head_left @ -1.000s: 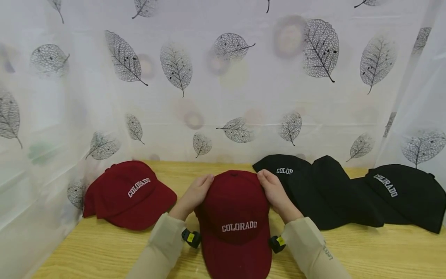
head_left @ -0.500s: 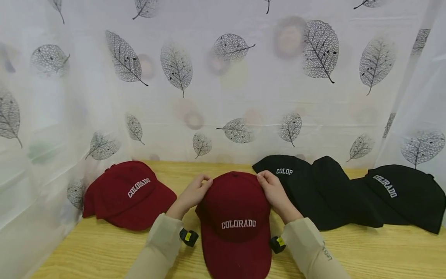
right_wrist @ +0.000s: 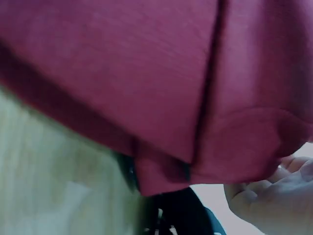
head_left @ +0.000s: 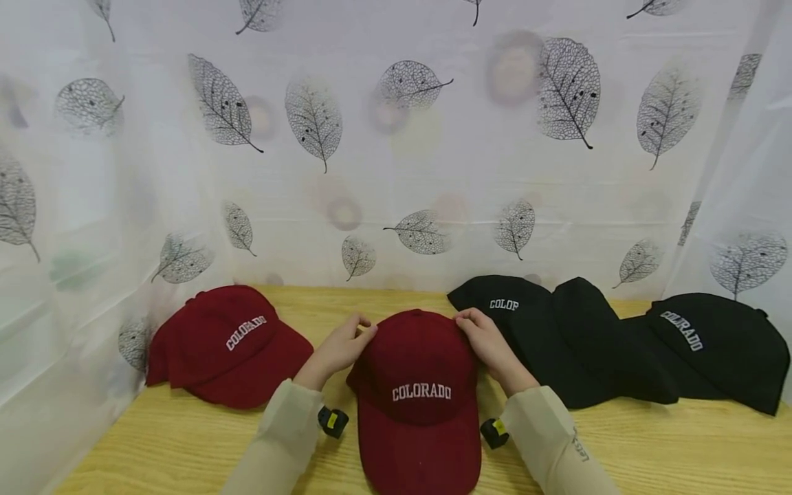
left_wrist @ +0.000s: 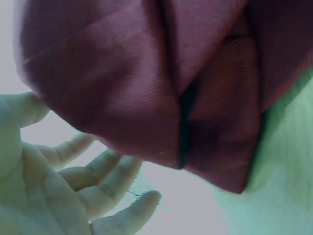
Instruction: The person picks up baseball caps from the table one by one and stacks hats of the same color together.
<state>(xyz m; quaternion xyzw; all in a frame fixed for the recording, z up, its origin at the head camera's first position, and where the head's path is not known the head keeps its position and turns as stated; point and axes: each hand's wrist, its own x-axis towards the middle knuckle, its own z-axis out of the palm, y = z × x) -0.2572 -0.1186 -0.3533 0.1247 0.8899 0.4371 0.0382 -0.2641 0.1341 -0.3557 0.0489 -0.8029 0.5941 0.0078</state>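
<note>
A dark red cap [head_left: 417, 357] with white COLORADO lettering lies in the middle of the wooden table, brim toward the viewer. At its upper left edge is the left hand [head_left: 340, 347], fingers loosely bent; in the left wrist view the left hand [left_wrist: 73, 186] has spread fingers, and its thumb and some fingertips meet the edge of the red cap [left_wrist: 107, 73]. The right hand [head_left: 491, 347] pinches the upper right edge of the crown. In the right wrist view the right hand [right_wrist: 279, 196] has curled fingers against the red cap [right_wrist: 122, 73].
Another red cap [head_left: 232, 344] rests at the left of the table [head_left: 155, 440]. Overlapping black caps [head_left: 575, 344] lie at the right, with a black cap [head_left: 718, 344] at the far right. A leaf-patterned curtain [head_left: 396, 158] hangs behind and at both sides.
The left hand's fingers have loosened and moved slightly left, off their grip on the crown. The cap's top has sunk a little, its lettering has shifted slightly upward in view, and the right hand has lowered slightly.
</note>
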